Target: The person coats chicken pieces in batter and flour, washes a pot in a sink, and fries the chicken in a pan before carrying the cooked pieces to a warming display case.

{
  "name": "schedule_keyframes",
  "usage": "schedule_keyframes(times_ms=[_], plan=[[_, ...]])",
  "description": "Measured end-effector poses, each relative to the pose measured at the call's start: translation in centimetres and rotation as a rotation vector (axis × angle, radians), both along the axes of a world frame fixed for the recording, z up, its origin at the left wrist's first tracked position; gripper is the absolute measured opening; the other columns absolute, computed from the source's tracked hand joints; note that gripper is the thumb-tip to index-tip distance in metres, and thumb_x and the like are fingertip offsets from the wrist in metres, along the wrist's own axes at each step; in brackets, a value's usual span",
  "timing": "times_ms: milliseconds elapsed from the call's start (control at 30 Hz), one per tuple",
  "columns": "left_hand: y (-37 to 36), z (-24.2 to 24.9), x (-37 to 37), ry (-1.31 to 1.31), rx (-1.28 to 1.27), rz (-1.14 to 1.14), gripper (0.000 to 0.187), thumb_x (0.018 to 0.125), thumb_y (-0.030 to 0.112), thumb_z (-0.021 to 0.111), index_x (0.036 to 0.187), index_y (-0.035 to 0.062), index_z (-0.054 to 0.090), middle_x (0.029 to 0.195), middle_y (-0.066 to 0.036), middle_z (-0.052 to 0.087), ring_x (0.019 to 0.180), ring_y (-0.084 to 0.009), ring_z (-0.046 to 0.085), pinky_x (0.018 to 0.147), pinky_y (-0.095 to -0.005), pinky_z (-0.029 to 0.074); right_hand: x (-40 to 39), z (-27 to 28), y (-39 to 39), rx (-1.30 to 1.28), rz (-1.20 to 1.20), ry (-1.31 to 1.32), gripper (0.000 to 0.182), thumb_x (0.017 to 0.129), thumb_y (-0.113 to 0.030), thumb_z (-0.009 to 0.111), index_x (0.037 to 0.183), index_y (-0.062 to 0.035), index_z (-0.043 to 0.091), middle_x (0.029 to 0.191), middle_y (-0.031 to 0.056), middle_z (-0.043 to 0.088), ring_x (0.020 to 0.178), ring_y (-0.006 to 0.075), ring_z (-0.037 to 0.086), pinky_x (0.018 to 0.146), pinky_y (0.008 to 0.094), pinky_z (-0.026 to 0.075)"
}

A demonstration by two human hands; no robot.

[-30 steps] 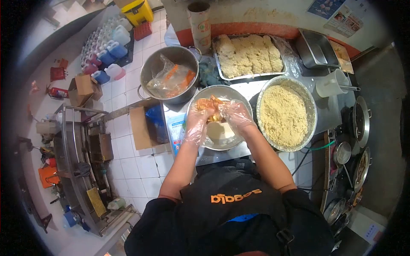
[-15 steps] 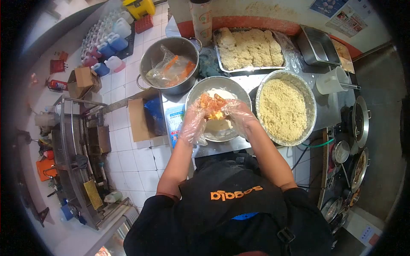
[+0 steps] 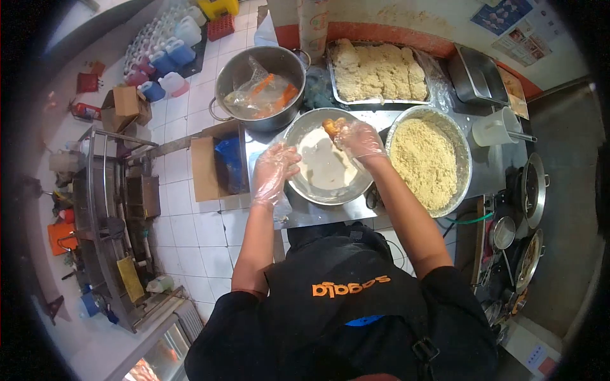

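Note:
My right hand (image 3: 359, 140), in a clear plastic glove, grips an orange-brown piece of marinated meat (image 3: 330, 128) over the far side of a round metal bowl (image 3: 346, 197). Thin whitish batter (image 3: 321, 162) lies in the bowl. At the bowl's left rim is my left hand (image 3: 274, 170), also gloved in clear plastic, with its fingers apart and nothing in them. To the right stands a wide metal basin (image 3: 467, 149) filled with pale yellow crumbs (image 3: 422, 162).
A deep pot (image 3: 222, 79) holding a plastic bag and orange pieces stands back left. Behind the bowl is a tray of crumb-coated pieces (image 3: 381, 73). A steel pan (image 3: 480, 79) and a white jug (image 3: 494, 127) stand right. A cardboard box (image 3: 204, 168) is at left.
My hands, together over the bowl with orange-brown pieces, have separated. The left has moved to the left rim without food; the right has moved up and rightward with one piece.

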State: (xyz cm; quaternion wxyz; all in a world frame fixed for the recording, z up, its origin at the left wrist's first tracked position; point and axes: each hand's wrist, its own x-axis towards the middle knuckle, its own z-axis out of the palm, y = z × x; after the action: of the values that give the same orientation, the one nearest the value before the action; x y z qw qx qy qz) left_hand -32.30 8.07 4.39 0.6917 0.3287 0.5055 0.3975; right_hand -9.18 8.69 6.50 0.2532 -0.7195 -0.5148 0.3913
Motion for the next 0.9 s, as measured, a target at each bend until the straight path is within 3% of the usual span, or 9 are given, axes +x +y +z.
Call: schedule_keyframes(times_ms=[33, 133, 233, 433, 533, 633, 767, 867, 900], plan=[[-0.3, 0.6, -0.5, -0.002, 0.006, 0.029, 0.049, 0.085, 0.009, 0.06, 0.127, -0.0048, 0.04, 0.11, -0.018, 0.06, 0.084, -0.0184, 0.065, 0.066, -0.0268, 0.055, -0.2, -2.5, 0.9, 0.141, 0.114, -0.339, 0.028, 0.075, -0.024, 0.066, 0.089, -0.0006, 0.065, 0.083, 0.0176, 0.065, 0.077, 0.0287, 0.065, 0.069, 0.0393, 0.051], [-0.9, 2.3, -2.0, 0.106, 0.006, 0.02, 0.046, 0.084, 0.012, 0.061, 0.123, -0.0038, 0.042, 0.11, -0.019, 0.059, 0.08, -0.0191, 0.066, 0.066, -0.0265, 0.056, -2.2, -5.7, -0.3, 0.227, 0.127, -0.559, 0.024, 0.076, -0.024, 0.063, 0.085, -0.0024, 0.066, 0.086, 0.0193, 0.064, 0.078, 0.0344, 0.063, 0.07, 0.0421, 0.051], [-1.6, 2.7, -3.0, -0.042, 0.036, 0.076, 0.05, 0.084, 0.005, 0.06, 0.127, -0.0067, 0.037, 0.105, -0.019, 0.06, 0.082, -0.0204, 0.065, 0.064, -0.0259, 0.057, -2.6, -13.3, -0.8, 0.103, 0.241, -0.719, 0.021, 0.078, -0.019, 0.056, 0.087, -0.0032, 0.066, 0.088, 0.0171, 0.065, 0.083, 0.0315, 0.064, 0.075, 0.0429, 0.05], [-2.6, 2.3, -4.9, -0.047, 0.035, 0.117, 0.039, 0.084, 0.011, 0.061, 0.118, -0.001, 0.048, 0.106, -0.018, 0.059, 0.086, -0.0215, 0.062, 0.071, -0.0314, 0.055, -4.4, -12.0, -2.1, -0.065, 0.341, -0.694, 0.021, 0.078, -0.018, 0.056, 0.089, -0.0043, 0.067, 0.091, 0.0159, 0.066, 0.087, 0.0314, 0.064, 0.079, 0.0419, 0.049], [-2.8, 2.4, -5.5, -0.052, 0.019, 0.151, 0.037, 0.084, 0.011, 0.062, 0.117, -0.0011, 0.049, 0.105, -0.017, 0.059, 0.085, -0.0214, 0.062, 0.07, -0.0313, 0.055, -3.6, -11.1, -2.2, 0.03, 0.646, -0.751, 0.023, 0.074, -0.024, 0.061, 0.083, -0.0042, 0.068, 0.088, 0.017, 0.066, 0.085, 0.0304, 0.064, 0.076, 0.04, 0.05], [-2.8, 2.3, -6.2, -0.082, 0.057, 0.177, 0.038, 0.085, 0.012, 0.062, 0.117, -0.002, 0.048, 0.106, -0.019, 0.059, 0.086, -0.0222, 0.063, 0.068, -0.0318, 0.056, -3.8, -3.7, -0.6, -0.165, 0.813, -0.383, 0.03, 0.071, -0.029, 0.066, 0.078, -0.0002, 0.068, 0.081, 0.0184, 0.066, 0.077, 0.0284, 0.064, 0.07, 0.0369, 0.049], [-2.6, 2.2, -6.9, -0.057, 0.062, 0.198, 0.039, 0.085, 0.013, 0.062, 0.117, -0.002, 0.047, 0.107, -0.02, 0.059, 0.087, -0.022, 0.063, 0.069, -0.032, 0.056, -0.9, -3.7, 0.6, -0.182, 0.659, -0.218, 0.029, 0.075, -0.028, 0.065, 0.088, -0.0023, 0.069, 0.085, 0.0179, 0.067, 0.077, 0.0304, 0.063, 0.07, 0.0364, 0.049], [-2.4, 2.1, -7.1, -0.036, 0.068, 0.19, 0.035, 0.088, 0.014, 0.06, 0.119, 0.0016, 0.05, 0.106, -0.018, 0.06, 0.086, -0.0202, 0.063, 0.068, -0.0292, 0.055, 0.6, -3.8, 1.6, -0.121, 0.534, -0.287, 0.029, 0.074, -0.028, 0.067, 0.088, -0.002, 0.069, 0.087, 0.0182, 0.066, 0.079, 0.0318, 0.063, 0.072, 0.037, 0.049], [-2.2, 2.1, -7.2, -0.026, 0.065, 0.188, 0.036, 0.087, 0.014, 0.06, 0.119, 0.0006, 0.05, 0.106, -0.018, 0.06, 0.085, -0.0199, 0.063, 0.068, -0.0292, 0.055, 0.9, -3.6, 1.9, -0.097, 0.564, -0.645, 0.03, 0.072, -0.029, 0.07, 0.086, -0.0032, 0.069, 0.085, 0.0174, 0.066, 0.08, 0.0326, 0.063, 0.073, 0.0385, 0.05]])
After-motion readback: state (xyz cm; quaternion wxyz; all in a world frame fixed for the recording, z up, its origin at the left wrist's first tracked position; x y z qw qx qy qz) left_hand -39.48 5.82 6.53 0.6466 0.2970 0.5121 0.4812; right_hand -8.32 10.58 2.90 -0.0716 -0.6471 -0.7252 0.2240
